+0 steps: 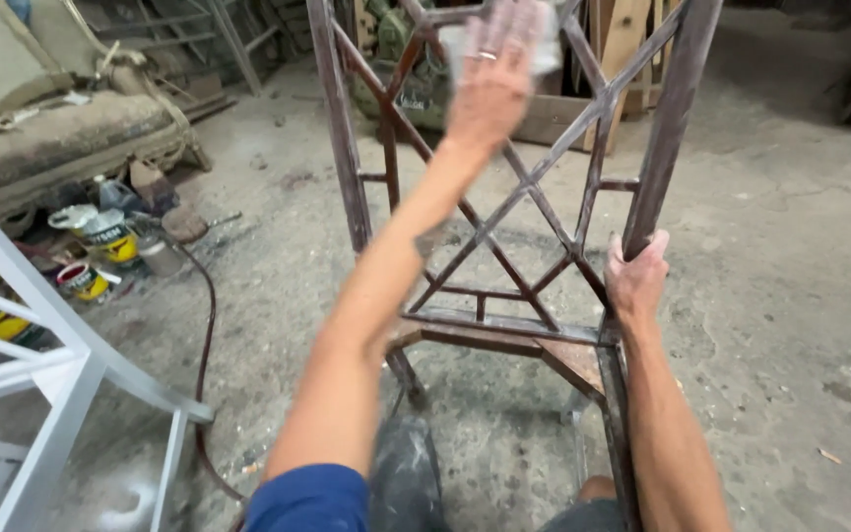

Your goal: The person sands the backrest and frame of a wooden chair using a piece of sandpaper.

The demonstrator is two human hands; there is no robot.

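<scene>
rusty chair frame (504, 207) in right fingers' (637, 276) grasp, left fingers (492, 74) clutching cloth (544, 44); paint cans (100, 246) nearby

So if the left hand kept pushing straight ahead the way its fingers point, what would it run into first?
The left hand presses a pale cloth against the lattice of the bare chair frame, fingers angled up and away. Going on, it would probably meet the frame's top bars first; wooden planks stand beyond, though depth is unclear.

Before us stands the chair frame (504, 197) on the floor (770, 296). Paint cans (100, 251) lie left, seemingly before the sofa (41, 128); another frame (41, 374) stands nearer left.
</scene>
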